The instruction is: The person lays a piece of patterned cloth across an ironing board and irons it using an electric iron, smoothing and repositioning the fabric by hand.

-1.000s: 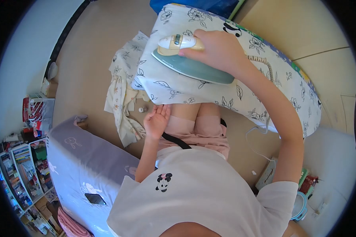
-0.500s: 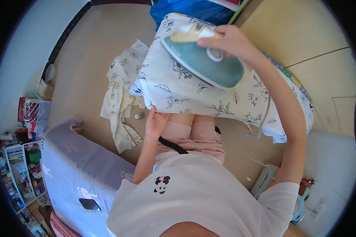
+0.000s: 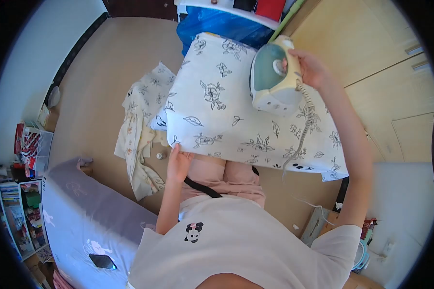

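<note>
A white cloth (image 3: 236,125) printed with black flowers and leaves lies spread over a raised board in front of my knees. At its right side, my right hand (image 3: 307,69) is wrapped round the handle of a teal and cream steam iron (image 3: 271,72), which now points toward the far edge. Whether its soleplate touches the cloth I cannot tell. A coiled cord (image 3: 305,125) trails from its back end across the fabric. My left hand (image 3: 179,163) pinches the cloth's near left corner between thumb and fingers.
More floral fabric (image 3: 142,125) hangs crumpled left of the board, near a small bottle (image 3: 161,155) on the floor. A lilac-covered bed (image 3: 101,207) with a phone (image 3: 102,261) stands at left. A blue bag (image 3: 222,29) sits behind the board, wooden cabinets (image 3: 371,58) at right.
The iron has moved right and turned from lying crosswise to pointing away from me. My left hand stays at the cloth's corner. The whole view has shifted slightly.
</note>
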Demonstrator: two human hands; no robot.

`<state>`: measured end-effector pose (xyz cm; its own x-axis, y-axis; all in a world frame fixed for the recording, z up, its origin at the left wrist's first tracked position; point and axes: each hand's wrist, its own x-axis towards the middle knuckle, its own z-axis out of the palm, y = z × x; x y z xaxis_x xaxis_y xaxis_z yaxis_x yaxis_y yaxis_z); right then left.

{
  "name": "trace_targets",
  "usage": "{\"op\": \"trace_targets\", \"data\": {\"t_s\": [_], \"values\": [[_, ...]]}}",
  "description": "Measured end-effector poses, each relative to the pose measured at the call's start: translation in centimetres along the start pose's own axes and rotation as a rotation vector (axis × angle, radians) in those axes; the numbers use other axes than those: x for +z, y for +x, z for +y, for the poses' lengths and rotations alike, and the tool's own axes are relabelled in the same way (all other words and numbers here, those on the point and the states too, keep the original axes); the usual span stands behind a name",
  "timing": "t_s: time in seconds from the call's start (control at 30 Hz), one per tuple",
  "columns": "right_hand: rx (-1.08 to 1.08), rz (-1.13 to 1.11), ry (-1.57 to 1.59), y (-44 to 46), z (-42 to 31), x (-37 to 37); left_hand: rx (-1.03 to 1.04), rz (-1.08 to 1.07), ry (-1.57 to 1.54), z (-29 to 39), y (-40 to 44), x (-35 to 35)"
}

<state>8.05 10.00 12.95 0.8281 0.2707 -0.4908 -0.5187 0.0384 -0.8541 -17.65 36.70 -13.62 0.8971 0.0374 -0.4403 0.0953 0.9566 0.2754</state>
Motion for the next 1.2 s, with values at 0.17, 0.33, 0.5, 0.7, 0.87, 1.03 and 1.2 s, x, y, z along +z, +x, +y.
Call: {"op": "trace_targets", "data": {"t_s": [0.17, 0.33, 0.5, 0.7, 0.87, 1.03, 1.2], "values": [[-0.020, 0.002, -0.219, 1.1, 0.2, 0.6, 0.028, -0.051, 0.013, 0.0, 0.3, -0.8], [-0.210, 0.010, -0.828, 2.5, -1.1, 2.9, -0.008, -0.021, -0.030, 0.0, 0.4, -0.9], [-0.383, -0.108, -0.991, 5.7, -2.0, 5.4, -0.005, -0.030, -0.082, -1.1, 0.3, -1.3], [-0.368, -0.082, -0.952, 9.5, -1.0, 8.3, -0.004, -0.004, -0.039, -0.8, 0.3, -1.1], [-0.413, -0.133, -1.022, 10.0, -0.9, 8.4, 0.002, -0.015, 0.009, -0.2, 0.3, -1.0], [-0.453, -0.238, -1.081, 10.3, -1.3, 7.1, 0.030, -0.017, 0.066, 0.0, 0.2, -0.5], [-0.609, -0.047, -1.487, 8.8, -1.4, 7.5, 0.013, 0.016, 0.072, 0.2, 0.4, -1.0]]}}
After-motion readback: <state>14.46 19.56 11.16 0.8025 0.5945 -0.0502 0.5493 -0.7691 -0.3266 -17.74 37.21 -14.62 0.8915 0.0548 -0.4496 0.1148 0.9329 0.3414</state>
